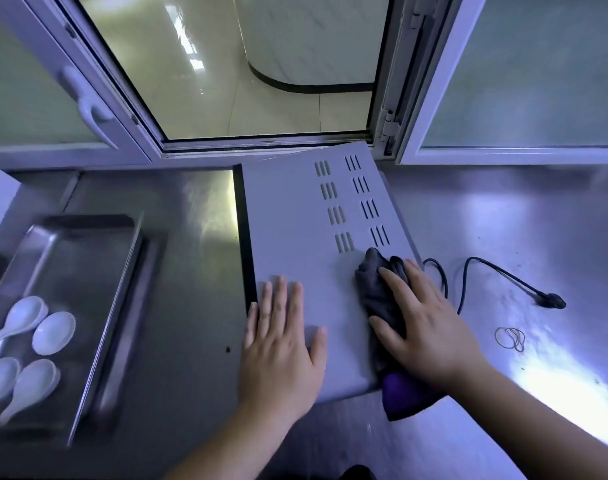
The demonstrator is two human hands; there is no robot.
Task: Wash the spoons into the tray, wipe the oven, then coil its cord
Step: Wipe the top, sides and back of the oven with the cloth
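Head view: right hand fingers spread flat and pressing down on a dark cloth, not closed round it; the cloth lies on the near right part of the oven top, with one corner hanging over the near edge. Left hand lies palm down, fingers apart and holding nothing, on the near left of the oven top, likely steadying it. Oven is a pale metal box with rows of vent slots, standing on the steel surface in front of an open window. Its black cord trails loose on the surface just right of the oven, with the plug lying well out to the right. Rubber bands lie near the plug. Four white spoons lie in the metal tray at far left, so that step looks done; wiping is in hand, coiling not yet begun. Handling notes: cloth is soft and limp and needs flat palm pressure. Oven casing is stiff and smooth and may slide on steel. Cord looks flexible; take hold near the plug when looping.
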